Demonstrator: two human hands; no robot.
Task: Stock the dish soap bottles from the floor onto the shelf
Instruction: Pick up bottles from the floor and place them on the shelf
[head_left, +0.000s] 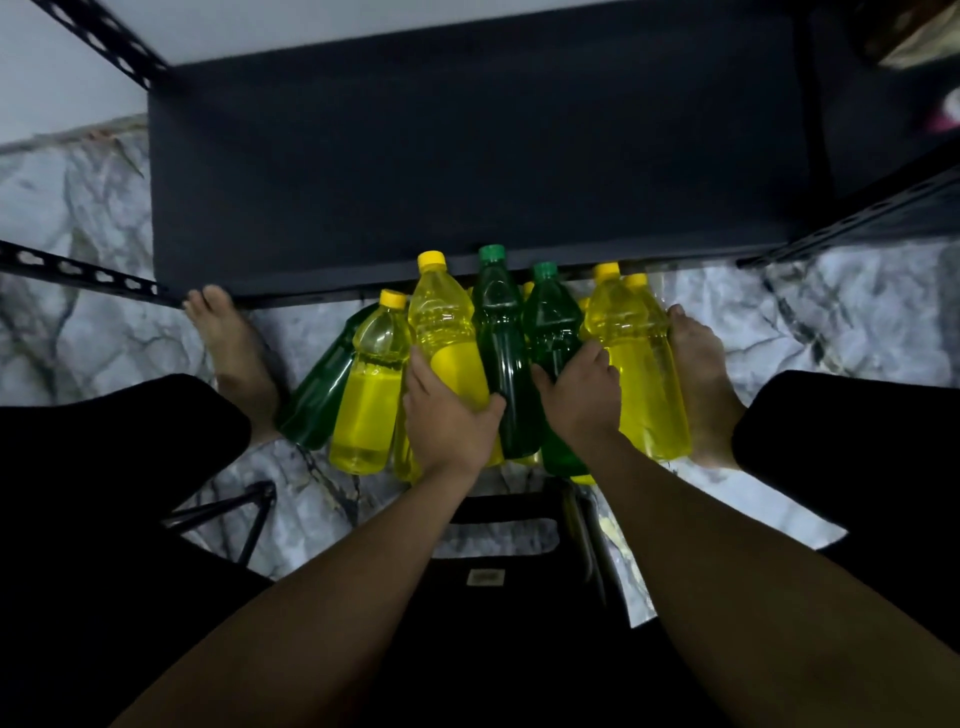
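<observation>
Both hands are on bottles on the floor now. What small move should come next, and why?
Probably lift both bottles straight up toward the dark shelf. The left hand is wrapped around a yellow bottle, and the right hand is closed on a green bottle. Both bottles are packed tightly among others on the marble floor, so pulling sideways might knock neighbours over.

I see the bottles (498, 364) standing together on the floor (78, 322) at the frame centre, between two bare feet (234, 348), just below the shelf board (467, 156) filling the upper middle.
</observation>
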